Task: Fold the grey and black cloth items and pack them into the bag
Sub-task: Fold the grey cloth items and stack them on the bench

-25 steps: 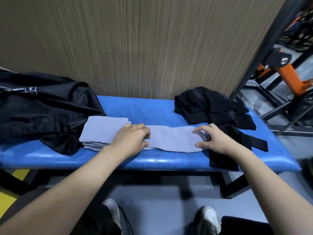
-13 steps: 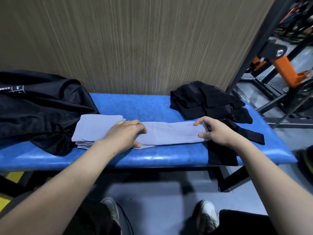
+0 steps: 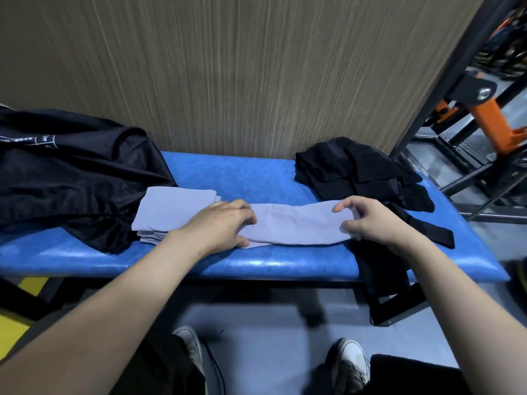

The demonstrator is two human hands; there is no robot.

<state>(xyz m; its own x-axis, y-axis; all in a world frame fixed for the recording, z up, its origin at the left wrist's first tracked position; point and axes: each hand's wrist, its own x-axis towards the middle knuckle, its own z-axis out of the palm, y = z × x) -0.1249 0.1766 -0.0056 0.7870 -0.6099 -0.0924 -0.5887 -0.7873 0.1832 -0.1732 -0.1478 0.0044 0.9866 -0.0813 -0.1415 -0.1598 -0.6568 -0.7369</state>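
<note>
A long grey cloth (image 3: pixel 299 225) lies flat across the blue bench (image 3: pixel 242 178). My left hand (image 3: pixel 219 226) presses down on its left end, fingers fairly straight. My right hand (image 3: pixel 368 218) pinches the cloth's right end between thumb and fingers and lifts that edge slightly. A stack of folded grey cloths (image 3: pixel 168 212) sits just left of my left hand. The black bag (image 3: pixel 65 181) lies crumpled at the bench's left end. A pile of black cloths (image 3: pixel 359 175) rests at the right, with a black strip (image 3: pixel 422 226) trailing toward the edge.
A wood-grain wall stands right behind the bench. A dark metal frame with orange parts (image 3: pixel 490 121) rises at the right. A black cloth (image 3: pixel 379 269) hangs over the bench's front edge. My shoes (image 3: pixel 348 363) are on the grey floor below.
My right hand has curled its fingers round the grey cloth's right end and raised it a little. The left hand stays on the left end.
</note>
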